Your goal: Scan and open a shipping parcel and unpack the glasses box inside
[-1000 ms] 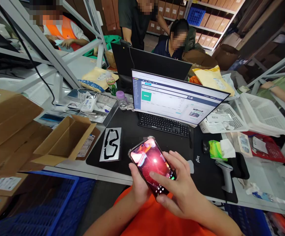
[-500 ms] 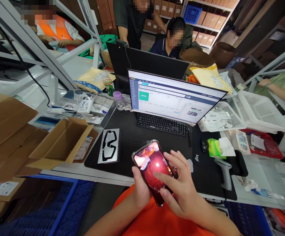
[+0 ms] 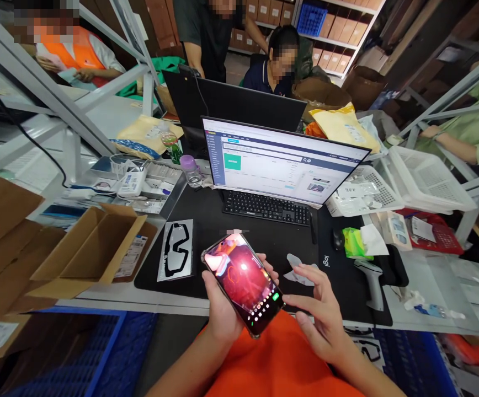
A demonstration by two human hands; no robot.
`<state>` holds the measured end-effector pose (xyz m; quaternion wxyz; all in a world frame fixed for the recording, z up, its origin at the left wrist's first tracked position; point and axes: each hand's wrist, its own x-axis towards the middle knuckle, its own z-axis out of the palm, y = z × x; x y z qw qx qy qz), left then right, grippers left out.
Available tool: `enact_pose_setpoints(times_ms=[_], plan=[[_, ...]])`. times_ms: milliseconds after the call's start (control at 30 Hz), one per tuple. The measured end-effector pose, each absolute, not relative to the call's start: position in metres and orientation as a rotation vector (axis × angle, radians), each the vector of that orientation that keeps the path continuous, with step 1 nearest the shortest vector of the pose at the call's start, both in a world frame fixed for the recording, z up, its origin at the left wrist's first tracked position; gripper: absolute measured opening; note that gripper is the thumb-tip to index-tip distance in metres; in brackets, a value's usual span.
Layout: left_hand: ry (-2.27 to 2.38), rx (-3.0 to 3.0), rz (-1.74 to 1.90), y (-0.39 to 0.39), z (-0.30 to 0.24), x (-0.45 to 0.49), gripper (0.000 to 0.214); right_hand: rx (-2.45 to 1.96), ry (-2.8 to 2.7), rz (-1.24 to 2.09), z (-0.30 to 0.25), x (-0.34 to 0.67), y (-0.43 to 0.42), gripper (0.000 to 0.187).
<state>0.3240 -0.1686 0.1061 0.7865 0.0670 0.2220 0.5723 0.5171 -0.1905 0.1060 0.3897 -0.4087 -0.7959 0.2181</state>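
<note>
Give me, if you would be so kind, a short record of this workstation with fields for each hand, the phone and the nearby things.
Left hand: holds the phone
Right hand: beside the phone's lower right edge, contact unclear
Phone state: lit, mostly red picture
Beyond the phone: keyboard, lit monitor
To the left: small box, open cardboard box
To the right: tissue pack, scanner

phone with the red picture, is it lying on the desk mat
No, the phone is held in the left hand, its lit screen facing up toward the camera.
</note>
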Motion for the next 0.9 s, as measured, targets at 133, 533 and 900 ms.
enact_pose_setpoints(times_ms=[133, 533, 900], plan=[[0.558, 0.101, 1.267, -0.163, 0.108, 0.322, 0.091, -1.012, -2.075, 0.437, 0.094, 0.526, -0.200, 0.040], [0.660, 0.114, 1.265, -0.163, 0.097, 0.328, 0.094, -1.161, -1.931, 0.575, 0.078, 0.539, -0.189, 0.039], [0.706, 0.119, 1.248, -0.155, 0.085, 0.336, 0.095, -1.734, -1.716, 0.215, -0.039, 0.638, -0.142, 0.034]])
